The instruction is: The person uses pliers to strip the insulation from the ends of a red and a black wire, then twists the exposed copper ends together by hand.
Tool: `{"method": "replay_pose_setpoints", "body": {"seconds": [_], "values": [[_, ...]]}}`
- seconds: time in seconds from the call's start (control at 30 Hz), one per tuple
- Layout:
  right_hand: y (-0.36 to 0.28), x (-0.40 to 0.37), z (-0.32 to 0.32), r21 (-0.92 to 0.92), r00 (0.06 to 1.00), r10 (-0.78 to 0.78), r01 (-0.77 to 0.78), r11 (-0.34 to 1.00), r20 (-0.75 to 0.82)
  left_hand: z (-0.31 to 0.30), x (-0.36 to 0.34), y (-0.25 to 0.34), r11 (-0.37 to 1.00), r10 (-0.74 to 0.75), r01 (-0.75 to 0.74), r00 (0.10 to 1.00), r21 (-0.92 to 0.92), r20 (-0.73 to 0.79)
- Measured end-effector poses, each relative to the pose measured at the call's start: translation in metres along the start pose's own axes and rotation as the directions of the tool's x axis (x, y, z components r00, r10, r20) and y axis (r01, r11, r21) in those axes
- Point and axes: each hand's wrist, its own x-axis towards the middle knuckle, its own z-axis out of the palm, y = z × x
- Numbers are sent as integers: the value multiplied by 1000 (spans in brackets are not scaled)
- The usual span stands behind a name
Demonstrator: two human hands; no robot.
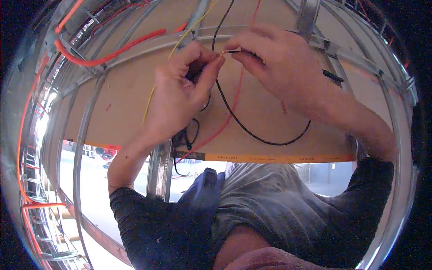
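Note:
My left hand [182, 85] is closed in a pinch, thumb and forefinger meeting at bare copper strands [222, 53]. Opposite it, my right hand [285, 65] pinches a short dark wire end [235, 51] that leads to the copper. Whether the strands belong to one wire or two cannot be made out. A long black wire [252, 137] hangs in a loop below both hands. Behind the fingers runs a red wire [237, 96], and a yellow wire [150, 96] passes beside my left wrist.
Metal studs [158, 173] and cross rails frame a brown board [121, 99] with an orange printed edge [270, 158]. Thick orange corrugated tubing [90, 62] curves at upper left. A dark cable end [189, 146] hangs by the stud, and a black object [333, 75] shows behind my right forearm.

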Motion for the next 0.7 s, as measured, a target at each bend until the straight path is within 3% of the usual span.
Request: {"method": "replay_pose_setpoints", "body": {"seconds": [0.17,0.23,0.43,0.7], "values": [[-3,4,3,-18,1000,16,-15,1000,25,-2,-1,5,999,18,-14,996,43,-90],[-1,6,5,1,996,-59,59,998,-70,-2,2,1,998,37,-32,994,51,-100],[6,13,7,203,999,-26,32,979,-31,-4,2,0,997,50,-43,994,63,-102],[18,17,13,222,996,-79,68,973,40,-2,3,-7,995,83,-78,994,55,-76]]}}
